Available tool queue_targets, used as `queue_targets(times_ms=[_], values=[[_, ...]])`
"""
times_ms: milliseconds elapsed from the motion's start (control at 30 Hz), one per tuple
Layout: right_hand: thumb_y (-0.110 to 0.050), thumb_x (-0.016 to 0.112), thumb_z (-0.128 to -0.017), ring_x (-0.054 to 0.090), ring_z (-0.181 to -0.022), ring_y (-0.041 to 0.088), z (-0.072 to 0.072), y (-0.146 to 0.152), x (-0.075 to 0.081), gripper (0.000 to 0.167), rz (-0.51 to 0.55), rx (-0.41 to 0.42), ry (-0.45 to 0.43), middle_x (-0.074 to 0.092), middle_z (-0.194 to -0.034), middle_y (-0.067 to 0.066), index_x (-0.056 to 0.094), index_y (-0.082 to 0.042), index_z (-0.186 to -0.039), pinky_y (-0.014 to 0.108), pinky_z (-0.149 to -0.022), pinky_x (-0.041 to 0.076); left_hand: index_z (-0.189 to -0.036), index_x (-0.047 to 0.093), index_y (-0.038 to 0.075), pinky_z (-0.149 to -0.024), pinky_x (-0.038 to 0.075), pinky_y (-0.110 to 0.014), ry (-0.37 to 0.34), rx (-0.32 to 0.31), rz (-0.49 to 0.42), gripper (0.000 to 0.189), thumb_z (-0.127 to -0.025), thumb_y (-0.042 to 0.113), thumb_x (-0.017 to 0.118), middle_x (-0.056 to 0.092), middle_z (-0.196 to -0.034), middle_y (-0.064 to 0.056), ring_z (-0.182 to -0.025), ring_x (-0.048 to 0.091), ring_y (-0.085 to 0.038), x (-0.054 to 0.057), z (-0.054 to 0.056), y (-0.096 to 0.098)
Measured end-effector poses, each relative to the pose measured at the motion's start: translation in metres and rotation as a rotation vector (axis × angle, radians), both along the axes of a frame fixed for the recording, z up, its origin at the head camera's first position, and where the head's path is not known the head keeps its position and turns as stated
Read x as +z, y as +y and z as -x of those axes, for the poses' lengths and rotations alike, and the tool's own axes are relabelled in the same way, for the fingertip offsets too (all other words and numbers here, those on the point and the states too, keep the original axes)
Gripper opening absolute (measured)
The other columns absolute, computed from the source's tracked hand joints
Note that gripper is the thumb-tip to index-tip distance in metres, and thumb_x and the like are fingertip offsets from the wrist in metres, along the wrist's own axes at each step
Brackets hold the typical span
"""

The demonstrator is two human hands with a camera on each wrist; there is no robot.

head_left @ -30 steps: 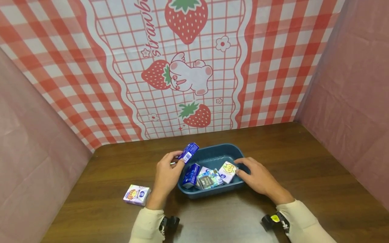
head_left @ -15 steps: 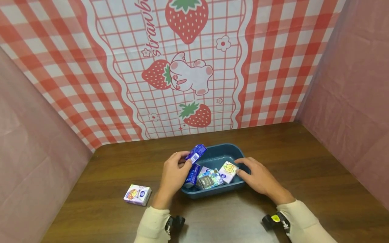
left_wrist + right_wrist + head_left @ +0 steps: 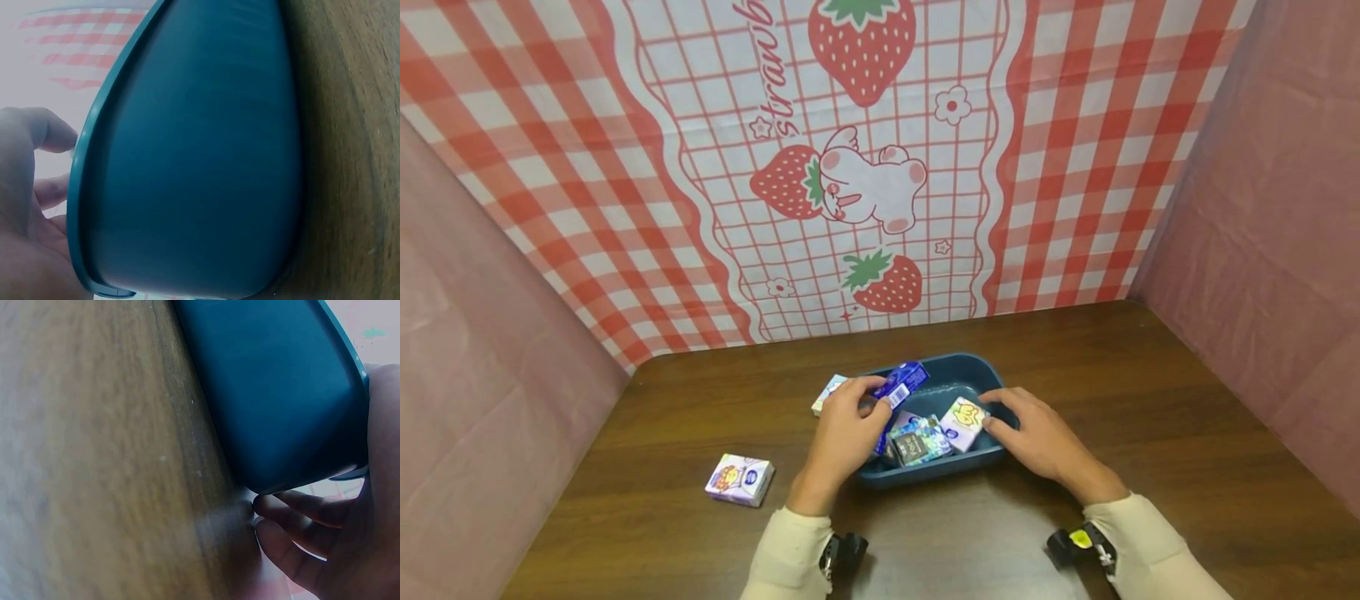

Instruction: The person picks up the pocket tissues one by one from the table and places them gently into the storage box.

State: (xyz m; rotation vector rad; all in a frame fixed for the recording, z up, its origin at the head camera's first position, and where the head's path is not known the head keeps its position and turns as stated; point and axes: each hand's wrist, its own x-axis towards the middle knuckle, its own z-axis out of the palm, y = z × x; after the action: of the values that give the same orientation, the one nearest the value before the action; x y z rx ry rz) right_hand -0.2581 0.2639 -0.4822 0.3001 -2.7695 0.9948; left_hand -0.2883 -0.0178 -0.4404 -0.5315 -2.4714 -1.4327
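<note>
A dark teal plastic bin (image 3: 958,367) sits on the table with several small packs in it. My left hand (image 3: 842,429) is over its left end, pinching a blue pack (image 3: 904,385) with a white barcode label between thumb and fingers. In the left wrist view, the bin's outer wall (image 3: 200,156) hides that pack. My right hand (image 3: 1037,437) holds the bin's right end, its fingers (image 3: 287,515) curled against the outside near the base. By the right thumb lies a white-and-purple pack (image 3: 964,423) with a yellow cartoon. A patterned green-blue pack (image 3: 925,442) lies beside it.
On the brown wooden table (image 3: 647,442), a white-and-purple cartoon pack (image 3: 740,480) lies left of the bin. A pale blue and white pack (image 3: 829,394) shows behind my left hand. A red checked strawberry cloth (image 3: 880,183) hangs at the back; pink cloth borders both sides.
My left hand has carried the blue pack rightward over the bin, covering much of another blue pack inside. The pale pack behind the hand has come into sight. My right hand stays put.
</note>
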Motion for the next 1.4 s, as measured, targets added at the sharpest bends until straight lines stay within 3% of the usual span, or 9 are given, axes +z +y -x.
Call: queue_targets(times_ms=[500,733,967,1067,1400], values=[[-0.029,0.064,-0.095,0.057,-0.117,0.032,0.001,-0.001,0.000,0.036,-0.008,-0.004,0.010,0.061,-0.128,0.011,0.065,-0.013,-0.128,0.060,-0.098,0.044,-0.115,0.071,0.005,-0.074,0.057,-0.024,0.032,-0.030,0.064,0.026,-0.090,0.014,0.067,0.065,-0.108,-0.008,-0.088,0.069,-0.014,-0.002,0.000,0.008],[-0.030,0.064,-0.096,0.057,-0.115,0.030,0.000,-0.001,-0.001,0.036,-0.009,-0.011,0.001,0.061,-0.127,0.010,0.064,-0.014,-0.128,0.060,-0.098,0.044,-0.116,0.071,0.006,-0.080,0.057,-0.033,0.055,-0.051,0.124,0.028,-0.091,0.018,0.068,0.066,-0.112,-0.009,-0.091,0.067,-0.016,0.001,0.000,0.011],[-0.031,0.064,-0.096,0.057,-0.116,0.031,0.001,-0.001,-0.001,0.036,-0.007,-0.010,0.001,0.061,-0.128,0.010,0.064,-0.015,-0.128,0.060,-0.098,0.044,-0.117,0.071,0.008,-0.077,0.052,-0.033,0.060,-0.072,0.217,0.030,-0.090,0.019,0.066,0.065,-0.108,-0.003,-0.087,0.060,-0.015,0.003,0.002,0.015],[-0.030,0.064,-0.096,0.057,-0.118,0.032,0.001,-0.002,-0.001,0.036,-0.005,-0.006,0.003,0.061,-0.128,0.010,0.064,-0.014,-0.129,0.061,-0.099,0.043,-0.118,0.071,0.010,-0.079,0.052,-0.034,0.045,-0.080,0.240,0.030,-0.090,0.021,0.066,0.065,-0.111,-0.002,-0.089,0.059,-0.015,0.003,0.002,0.016],[-0.029,0.063,-0.096,0.057,-0.117,0.032,0.001,-0.001,-0.001,0.036,-0.006,-0.008,0.008,0.061,-0.128,0.011,0.064,-0.014,-0.128,0.061,-0.098,0.044,-0.116,0.072,0.010,-0.089,0.053,-0.039,0.090,-0.099,0.274,0.029,-0.090,0.022,0.067,0.066,-0.118,-0.005,-0.100,0.063,-0.018,0.003,0.004,0.023]])
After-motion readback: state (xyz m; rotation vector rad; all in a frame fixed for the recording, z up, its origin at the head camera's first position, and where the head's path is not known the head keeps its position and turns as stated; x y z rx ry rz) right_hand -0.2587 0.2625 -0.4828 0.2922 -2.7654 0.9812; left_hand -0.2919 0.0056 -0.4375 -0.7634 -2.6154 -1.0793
